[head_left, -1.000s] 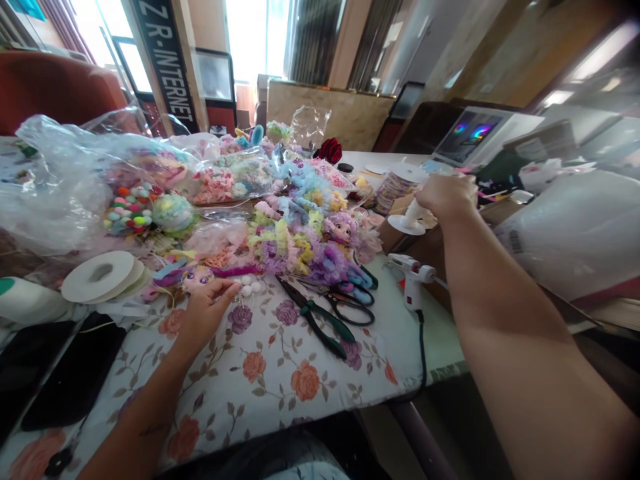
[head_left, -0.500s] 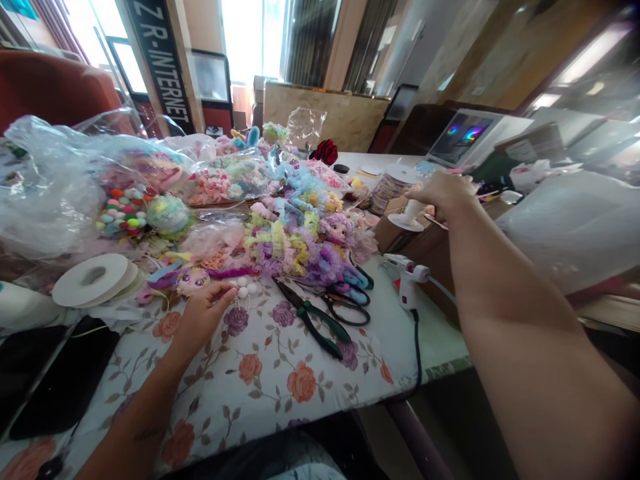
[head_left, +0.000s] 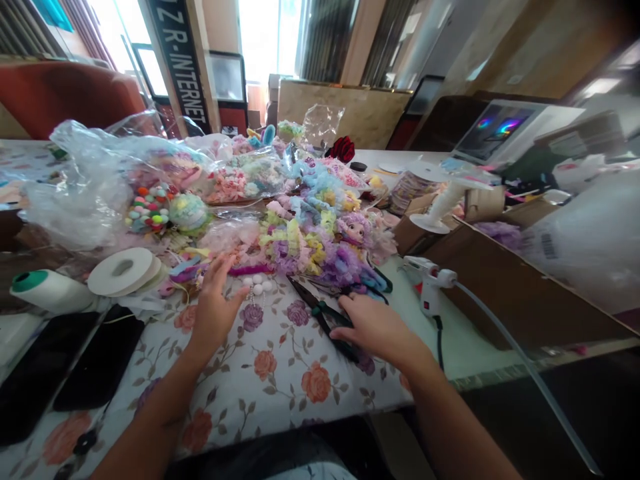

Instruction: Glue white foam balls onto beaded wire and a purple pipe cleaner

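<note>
since the earlier pictures the right hand (head_left: 373, 325) has come back from the white stand at the far right of the counter and now lies low over the green-handled pliers (head_left: 325, 317); the left hand (head_left: 216, 303) has lifted a little, fingers spread, near the same spot as before.

head view: the right hand rests palm down on the handles of the pliers, fingers loosely curled over them; whether it actually grips them cannot be told. the pliers lie on the flowered cloth of the counter (head_left: 280, 373), their tip pointing toward the heap of ruffled trims (head_left: 300, 243). the left hand is open, touching nothing clearly, just beside a few white beads (head_left: 257, 285) and a pink doll head (head_left: 193, 272). a white glue gun (head_left: 429, 283) stands right of the right hand, its cord hanging off the edge. a white tape roll (head_left: 123, 270) and a thread cone (head_left: 47, 290) lie to the left, with two dark phones (head_left: 65, 363) nearer the person.
</note>
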Available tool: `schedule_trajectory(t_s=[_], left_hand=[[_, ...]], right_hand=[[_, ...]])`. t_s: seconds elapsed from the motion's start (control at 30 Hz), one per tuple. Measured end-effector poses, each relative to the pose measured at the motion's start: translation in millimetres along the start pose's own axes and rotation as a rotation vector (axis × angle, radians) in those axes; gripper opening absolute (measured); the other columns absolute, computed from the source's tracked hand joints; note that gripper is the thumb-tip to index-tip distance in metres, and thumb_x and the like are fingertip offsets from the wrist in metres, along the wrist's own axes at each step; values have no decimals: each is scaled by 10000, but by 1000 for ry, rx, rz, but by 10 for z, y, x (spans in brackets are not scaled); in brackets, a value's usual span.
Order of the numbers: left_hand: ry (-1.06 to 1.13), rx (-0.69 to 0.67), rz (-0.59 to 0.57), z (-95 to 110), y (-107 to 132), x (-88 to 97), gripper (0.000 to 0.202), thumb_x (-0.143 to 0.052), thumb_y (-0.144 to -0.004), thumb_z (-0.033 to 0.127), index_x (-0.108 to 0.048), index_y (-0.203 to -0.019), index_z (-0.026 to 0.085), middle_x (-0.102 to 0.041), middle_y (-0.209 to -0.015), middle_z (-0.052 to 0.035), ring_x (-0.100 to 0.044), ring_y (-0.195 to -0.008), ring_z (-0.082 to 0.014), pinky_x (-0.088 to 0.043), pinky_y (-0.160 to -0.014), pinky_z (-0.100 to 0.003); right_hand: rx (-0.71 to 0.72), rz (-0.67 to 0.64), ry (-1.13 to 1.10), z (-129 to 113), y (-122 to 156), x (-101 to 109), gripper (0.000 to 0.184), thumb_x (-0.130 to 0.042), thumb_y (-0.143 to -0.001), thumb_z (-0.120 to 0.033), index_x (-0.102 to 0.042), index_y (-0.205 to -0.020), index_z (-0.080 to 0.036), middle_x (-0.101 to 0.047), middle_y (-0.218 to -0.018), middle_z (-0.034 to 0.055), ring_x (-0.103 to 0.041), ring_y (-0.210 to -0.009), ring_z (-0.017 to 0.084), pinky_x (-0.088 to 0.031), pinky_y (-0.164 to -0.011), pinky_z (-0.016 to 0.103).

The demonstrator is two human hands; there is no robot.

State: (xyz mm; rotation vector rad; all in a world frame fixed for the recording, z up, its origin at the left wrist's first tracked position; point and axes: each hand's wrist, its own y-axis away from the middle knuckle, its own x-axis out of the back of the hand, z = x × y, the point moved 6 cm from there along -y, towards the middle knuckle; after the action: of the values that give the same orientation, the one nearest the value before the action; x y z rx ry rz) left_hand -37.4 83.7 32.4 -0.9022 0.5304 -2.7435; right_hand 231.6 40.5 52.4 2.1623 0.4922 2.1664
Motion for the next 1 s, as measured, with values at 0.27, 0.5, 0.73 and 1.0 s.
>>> schedule_trajectory(t_s=[0.27,0.5,0.73,1.0], left_hand=[[-30,-159,-89,175,92,-97,277,-562,-892,412,-740,-884,199,-755,-984,-78,-675,-1018,-283,-430,-1044,-475],[114,-93,-129,139,89,-169,323,-596,-881,391,-674,-1128,199,-687,-1195,-109,-598,-1186,-286,-459,-1034,-457],[734,223,-529,159,205,-434,528,-806,-693,339,-629,-1162,174,-708,-1104,-114,-701,-920,-238,-585,-764,-332],[695,373,-646,76,345,-570,312,-815,-681,349,-725,-908,155,-731,-740,-46,-704,-711,-198,-572,-677,-300]], right_hand=[[-49,197,-59,109,73,-362,517,-764,-686,-532,-659,-983,-122,-611,-1144,206,-577,-1088,381,-480,-902,447],[-39,448,-69,95,199,-285,405,-660,-736,-336,-566,-1071,-129,-705,-916,111,-690,-787,274,-480,-621,317],[310,654,64,-179,438,-44,274,-604,-787,-346,-582,-994,-168,-677,-771,53,-653,-617,218,-384,-531,286],[138,355,-345,-29,272,-126,232,-529,-903,-421,-556,-798,-216,-672,-660,24,-638,-592,188,-400,-554,260]])
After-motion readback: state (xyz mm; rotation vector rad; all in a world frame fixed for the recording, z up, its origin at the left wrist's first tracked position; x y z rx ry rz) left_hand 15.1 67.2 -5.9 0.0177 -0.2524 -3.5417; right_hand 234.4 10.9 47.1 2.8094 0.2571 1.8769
